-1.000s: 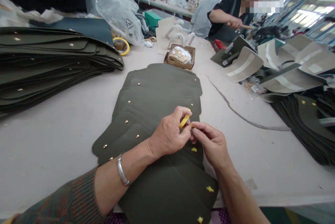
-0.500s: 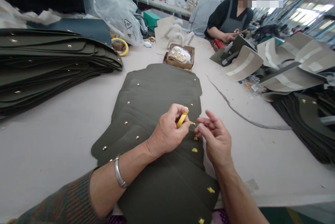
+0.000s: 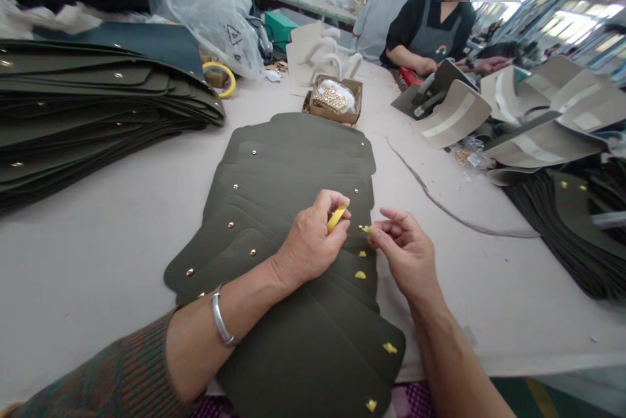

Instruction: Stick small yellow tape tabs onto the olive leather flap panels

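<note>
- Here, mid-frame, the left hand [image 3: 308, 245] pinches a yellow tape roll [image 3: 336, 217];
- right hand [image 3: 405, 252], fingertips closed on a tape bit, over the dark green panels [image 3: 293, 164];
- judged: covering rivets; pressing accurately comes next.

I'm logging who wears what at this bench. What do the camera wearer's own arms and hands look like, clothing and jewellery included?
The left hand is bare and gloveless; its wrist carries a plain silver bangle, and the forearm ends in a knitted sleeve of mottled brown, green and reddish yarn, pushed back from the wrist. The right hand and its forearm are bare, with no sleeve, glove, watch or ring visible.
</note>
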`<state>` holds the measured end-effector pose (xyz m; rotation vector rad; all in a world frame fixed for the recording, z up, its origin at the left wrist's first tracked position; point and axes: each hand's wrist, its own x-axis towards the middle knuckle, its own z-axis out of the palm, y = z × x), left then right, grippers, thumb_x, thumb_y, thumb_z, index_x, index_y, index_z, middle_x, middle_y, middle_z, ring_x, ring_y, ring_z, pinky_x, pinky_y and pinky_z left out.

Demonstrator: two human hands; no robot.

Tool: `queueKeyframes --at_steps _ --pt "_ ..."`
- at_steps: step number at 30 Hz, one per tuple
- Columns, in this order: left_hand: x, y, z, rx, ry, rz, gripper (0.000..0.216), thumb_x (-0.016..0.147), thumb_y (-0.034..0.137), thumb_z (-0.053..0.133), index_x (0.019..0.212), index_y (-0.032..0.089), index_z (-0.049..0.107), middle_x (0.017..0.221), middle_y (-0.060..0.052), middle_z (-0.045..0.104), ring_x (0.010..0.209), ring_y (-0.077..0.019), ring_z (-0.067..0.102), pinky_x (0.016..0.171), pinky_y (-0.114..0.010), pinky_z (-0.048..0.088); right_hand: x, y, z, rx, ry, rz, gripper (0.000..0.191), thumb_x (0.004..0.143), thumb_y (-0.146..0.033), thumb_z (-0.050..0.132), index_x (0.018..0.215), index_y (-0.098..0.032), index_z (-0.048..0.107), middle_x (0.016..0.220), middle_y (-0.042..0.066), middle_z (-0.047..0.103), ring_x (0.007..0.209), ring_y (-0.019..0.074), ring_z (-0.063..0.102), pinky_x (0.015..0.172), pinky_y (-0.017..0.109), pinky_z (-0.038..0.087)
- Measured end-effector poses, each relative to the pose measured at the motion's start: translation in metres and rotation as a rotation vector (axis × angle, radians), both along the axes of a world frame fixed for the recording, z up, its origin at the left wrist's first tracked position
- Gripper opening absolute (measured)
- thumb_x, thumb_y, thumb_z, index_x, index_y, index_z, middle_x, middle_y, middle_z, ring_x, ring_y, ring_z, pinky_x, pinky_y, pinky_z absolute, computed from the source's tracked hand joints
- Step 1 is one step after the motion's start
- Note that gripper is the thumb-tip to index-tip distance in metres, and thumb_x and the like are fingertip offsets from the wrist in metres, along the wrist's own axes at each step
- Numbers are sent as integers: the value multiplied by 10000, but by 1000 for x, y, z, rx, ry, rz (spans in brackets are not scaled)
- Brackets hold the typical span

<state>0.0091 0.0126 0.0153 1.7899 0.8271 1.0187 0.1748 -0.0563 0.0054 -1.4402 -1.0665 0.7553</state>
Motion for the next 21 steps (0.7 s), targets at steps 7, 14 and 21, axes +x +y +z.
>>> queueKeyframes --at_steps 7,14,21 --pt "-5 -2 7 138 64 33 171 866 237 548 1012 179 480 844 9 634 631 -85 580 634 -206 466 26 9 -12 -187 -113 118 383 768 -327 669 1102 -191 537 719 -21 616 646 126 555 593 259 426" --pt "-7 3 1 431 230 70 95 934 218 433 1008 184 481 927 -19 643 830 -134 625 747 -248 478 22 18 -9 -197 -359 134 353 791 -306 616 1114 -184 545 738 0 634 629 132 570 599 263 451" --pt "-6 3 -2 483 424 31 87 930 217 433 977 178 494 932 -26 638 842 -157 617 737 -267 496 14 22 -4 -201 -549 102 308 786 -265 584 1081 -179 574 715 2 640 605 134 586 593 259 470"
